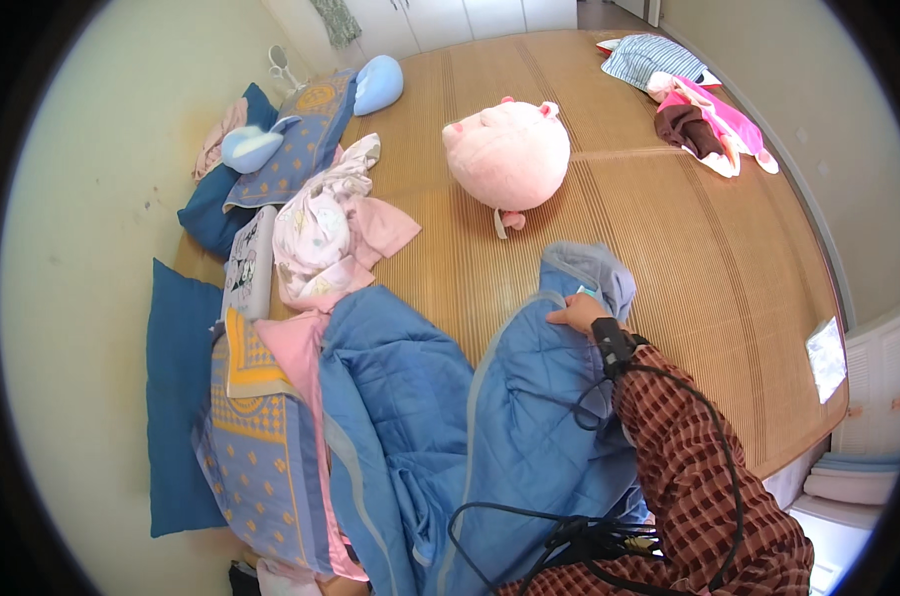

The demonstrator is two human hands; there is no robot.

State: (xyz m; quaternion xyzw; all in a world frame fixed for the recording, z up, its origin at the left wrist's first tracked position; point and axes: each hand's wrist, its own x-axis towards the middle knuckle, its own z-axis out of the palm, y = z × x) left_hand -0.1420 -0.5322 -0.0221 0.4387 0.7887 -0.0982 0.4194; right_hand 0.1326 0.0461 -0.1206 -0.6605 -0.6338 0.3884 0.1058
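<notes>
Pinching the grey-trimmed edge of the blue quilt (539, 397) with my right hand (575, 313), thumb and fingers clamped on the fabric. Left hand hidden, can't tell its fingers. Quilt lies bunched on the near part of the woven mat (668, 238), its gripped corner raised and folded over. Pink plush toy (509, 159) sits beyond my hand, apart from the quilt. Patterned pillow (256, 477) left of quilt, pale pink cloth (316, 233) beyond it.
</notes>
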